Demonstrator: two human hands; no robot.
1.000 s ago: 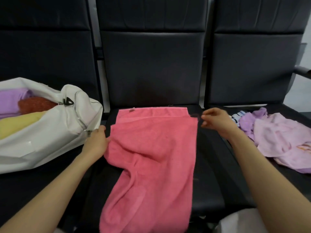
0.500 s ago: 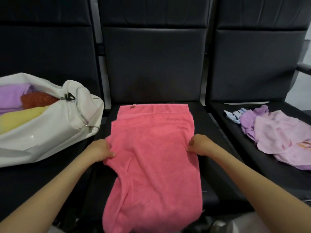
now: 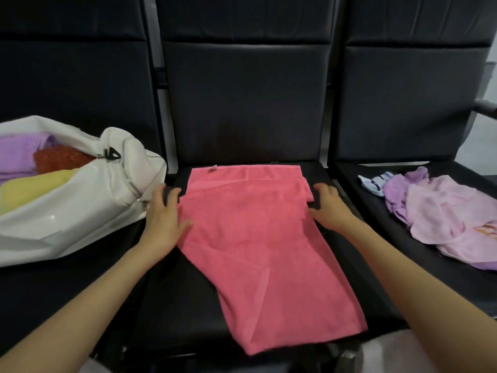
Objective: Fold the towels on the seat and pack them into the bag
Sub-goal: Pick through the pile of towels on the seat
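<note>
Pink towel (image 3: 258, 238) is lying half-folded on the middle seat (image 3: 172, 292), soft and limp, its near end reaching the front edge. I'm resting my left hand (image 3: 164, 219) and right hand (image 3: 329, 208), fingers open, at its side edges, judging these the best hold. Bare seat is flanking it; the bag (image 3: 80, 211) is gaping left, loose towels (image 3: 443, 211) right.

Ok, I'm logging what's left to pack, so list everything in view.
Pink towel: one, coral pink, spread on the middle seat.
Bag: one, white, open, on the left seat.
Purple towel: one, lilac, in the bag.
Orange towel: one, orange-red, in the bag.
Yellow towel: one, pale yellow, in the bag.
Cloth heap: one, pale pink and lilac, on the right seat.
Striped cloth: one, blue and white, at the heap's left.
Seats: three, black, in a row.
Left hand: at the pink towel's left edge.
Right hand: at its right edge.
</note>
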